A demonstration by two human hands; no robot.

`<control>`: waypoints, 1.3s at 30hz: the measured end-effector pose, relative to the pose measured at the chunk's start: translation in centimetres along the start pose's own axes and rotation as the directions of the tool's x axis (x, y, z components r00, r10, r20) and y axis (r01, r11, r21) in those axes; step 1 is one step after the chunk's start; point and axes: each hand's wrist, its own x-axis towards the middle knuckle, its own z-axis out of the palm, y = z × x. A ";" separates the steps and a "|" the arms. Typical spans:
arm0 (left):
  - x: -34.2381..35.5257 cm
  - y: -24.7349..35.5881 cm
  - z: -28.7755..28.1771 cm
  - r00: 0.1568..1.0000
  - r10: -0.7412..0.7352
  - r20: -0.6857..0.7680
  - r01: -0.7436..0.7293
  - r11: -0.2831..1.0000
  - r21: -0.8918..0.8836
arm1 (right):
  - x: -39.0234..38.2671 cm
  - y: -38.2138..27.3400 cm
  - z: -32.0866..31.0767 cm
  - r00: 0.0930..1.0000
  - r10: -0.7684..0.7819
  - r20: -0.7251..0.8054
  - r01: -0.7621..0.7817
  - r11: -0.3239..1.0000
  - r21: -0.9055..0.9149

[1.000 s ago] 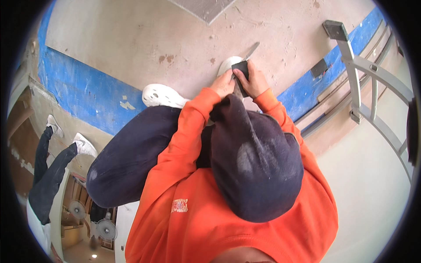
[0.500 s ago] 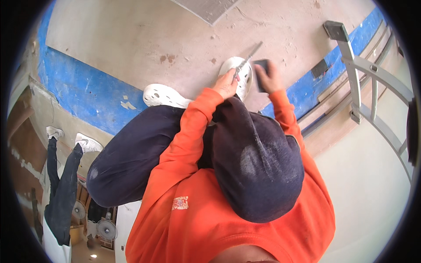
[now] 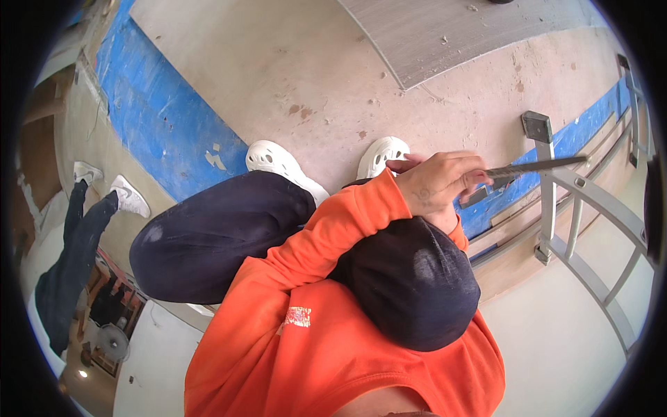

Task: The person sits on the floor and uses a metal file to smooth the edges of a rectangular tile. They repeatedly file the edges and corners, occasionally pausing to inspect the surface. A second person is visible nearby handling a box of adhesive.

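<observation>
My left hand [image 3: 445,182] reaches across over my right knee, its fingers closed round one end of a long, narrow, flat grey strip-like tool [image 3: 538,167]. The tool points out to the right, over the ladder's leg in the picture; its exact kind I cannot make out. Mostly behind the left hand lies my right hand [image 3: 442,218], with its fingers hidden. A small dark grey rectangular piece [image 3: 476,197] shows just right of the hands; whether the right hand holds it I cannot tell. White clogs [image 3: 384,153] are on my feet, just beyond my hands.
A grey aluminium ladder [image 3: 578,182] stands at the right. Blue sheeting [image 3: 163,97] edges the dusty floor board [image 3: 306,76]. A grey plank panel [image 3: 445,38] lies at the far side. On the left another person's legs [image 3: 73,243] and a fan [image 3: 112,342] are visible.
My left hand has moved right with the strip-like tool, which has swung from pointing up to pointing right. It now covers most of my right hand. The view has shifted too.
</observation>
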 end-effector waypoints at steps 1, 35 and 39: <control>0.1 1.4 -0.3 0.990 0.132 -0.050 -0.124 0.982 0.144 | 0.7 -0.7 0.7 0.999 -0.022 0.026 0.021 0.998 0.059; 0.7 -2.2 -12.4 0.837 -0.189 -0.513 -0.316 0.599 -0.736 | 5.4 -16.2 7.4 0.998 -0.060 0.037 0.050 0.250 -0.967; -0.6 -2.5 -11.5 0.984 0.059 -0.166 -0.174 0.470 -0.865 | 5.4 -16.6 6.4 0.997 -0.055 0.047 0.056 0.186 -0.981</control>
